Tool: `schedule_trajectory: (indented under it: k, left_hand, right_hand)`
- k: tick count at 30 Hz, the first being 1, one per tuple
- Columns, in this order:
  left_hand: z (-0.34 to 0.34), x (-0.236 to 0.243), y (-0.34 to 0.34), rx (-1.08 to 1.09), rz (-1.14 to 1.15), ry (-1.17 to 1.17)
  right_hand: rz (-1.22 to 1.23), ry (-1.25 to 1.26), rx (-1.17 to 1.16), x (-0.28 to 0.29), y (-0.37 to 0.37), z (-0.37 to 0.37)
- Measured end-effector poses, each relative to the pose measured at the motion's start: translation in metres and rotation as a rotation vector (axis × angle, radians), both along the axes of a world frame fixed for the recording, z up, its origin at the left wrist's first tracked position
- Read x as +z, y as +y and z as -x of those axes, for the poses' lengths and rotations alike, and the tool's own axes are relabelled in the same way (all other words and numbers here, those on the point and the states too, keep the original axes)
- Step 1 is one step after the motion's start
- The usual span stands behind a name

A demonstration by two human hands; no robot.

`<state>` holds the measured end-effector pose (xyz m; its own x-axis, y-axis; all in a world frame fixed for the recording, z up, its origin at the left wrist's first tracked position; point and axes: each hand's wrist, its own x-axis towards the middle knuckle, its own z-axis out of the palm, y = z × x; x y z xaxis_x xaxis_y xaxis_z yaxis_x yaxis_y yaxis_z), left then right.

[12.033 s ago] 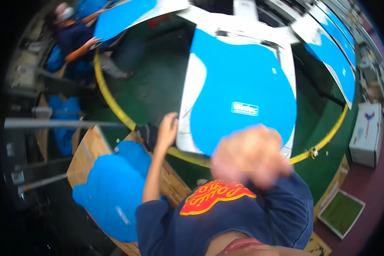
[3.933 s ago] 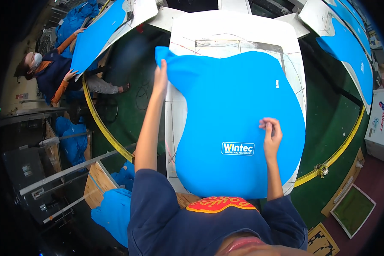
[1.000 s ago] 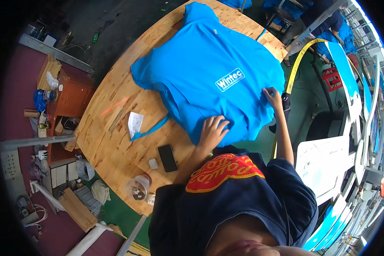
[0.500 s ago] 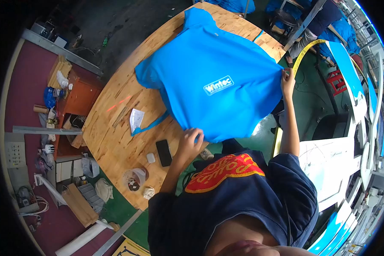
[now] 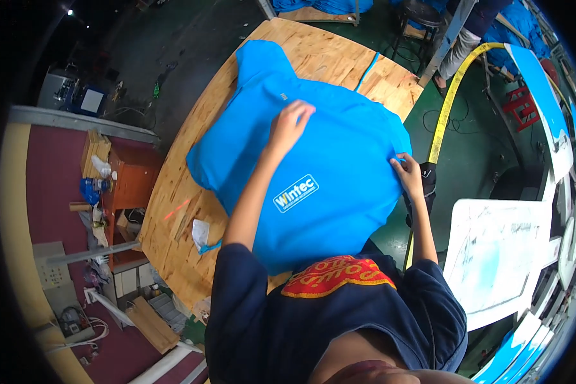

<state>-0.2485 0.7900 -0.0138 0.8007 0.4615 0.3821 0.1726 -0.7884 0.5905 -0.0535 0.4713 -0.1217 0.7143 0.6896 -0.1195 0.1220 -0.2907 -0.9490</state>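
Observation:
A large blue cloth piece (image 5: pixel 326 153), with a white printed label near its front and a narrower part at the far left, lies spread over a wooden table. Over its far middle part reaches my left hand (image 5: pixel 289 128), fingers loosely stretched and no cloth gathered in them; whether they touch the fabric is unclear. At the cloth's right edge, my right hand (image 5: pixel 409 174) pinches the border between thumb and fingers. The near edge of the cloth hangs against my shirt front.
The wooden table (image 5: pixel 166 240) carries a white paper slip (image 5: pixel 200 233) at its left and a thin blue strip (image 5: pixel 368 70) at the far right. A white panel (image 5: pixel 496 256) stands at my right, by a yellow curved band (image 5: pixel 447 105). Another person's leg (image 5: pixel 457 61) shows far right.
My left hand has let go of the cloth's near corner and moved far across it. The cloth has come down flatter and nearer, covering the phone; my right hand stays at its right edge.

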Motion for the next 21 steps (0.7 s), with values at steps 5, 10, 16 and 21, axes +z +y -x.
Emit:
schedule_trajectory:
  k: [5,10,16,21]
  left_hand:
    - [-0.067,-0.024,0.054,-0.121,-0.117,0.377]
    - [-0.078,-0.024,0.061,-0.118,-0.137,0.520]
    - [-0.115,-0.032,0.069,0.077,0.029,0.253]
    - [-0.106,-0.053,0.037,0.058,-0.141,0.036]
  right_hand:
    - [0.060,0.064,-0.027,0.010,0.003,-0.002]
    - [0.044,-0.006,-0.008,0.024,0.006,-0.007]
    - [0.061,-0.102,-0.067,0.032,0.014,-0.022]
    - [0.053,-0.087,-0.159,0.012,0.017,-0.017]
